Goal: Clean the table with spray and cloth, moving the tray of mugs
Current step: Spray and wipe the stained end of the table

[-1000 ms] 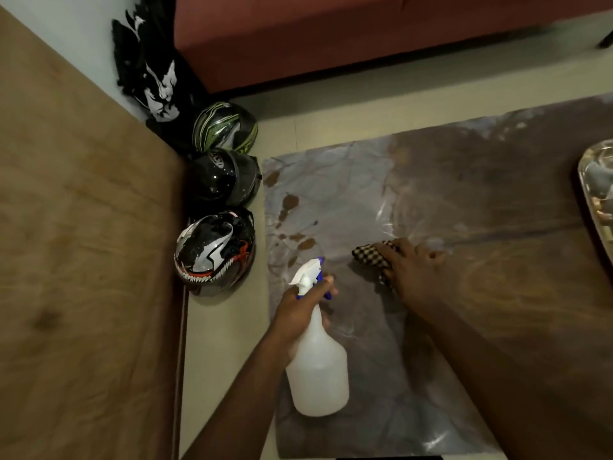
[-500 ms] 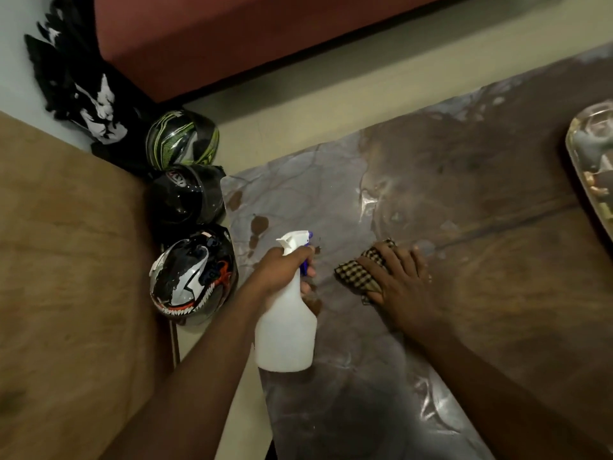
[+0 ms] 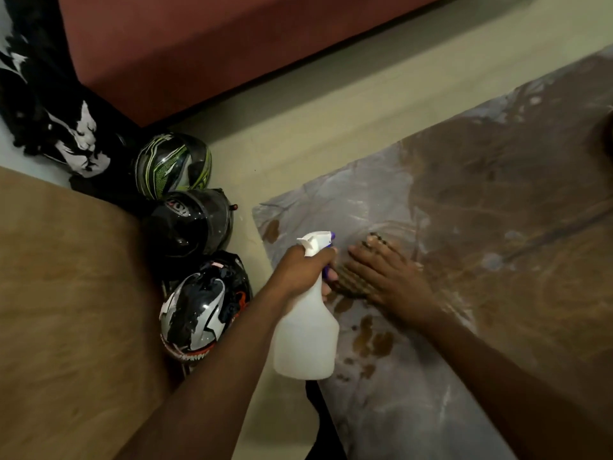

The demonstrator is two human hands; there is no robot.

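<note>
Left hand [image 3: 298, 265] gripping white spray bottle [image 3: 306, 330] at frame centre, right hand [image 3: 386, 280] flat, fingers straight, pressing checked cloth [image 3: 351, 282] on stained worktop [image 3: 481, 227], three helmets [image 3: 189, 227] at left on floor.

R hand [image 3: 386, 282] now lies flatter on the checked cloth [image 3: 353, 283], fingers straighter than 0.5 s ago; cloth mostly hidden under the palm, blurred, w/ only a bit showing by the fingertips. Cloth & hand sit closer to the table's [image 3: 497, 227] left corner than 1 s ago, just beside the spray bottle [image 3: 306, 330]. L hand [image 3: 300, 268] w/ bottle now nearly touches the R hand. Tray no longer in view at the right edge. Brown stains near the bottle's base show now.
</note>
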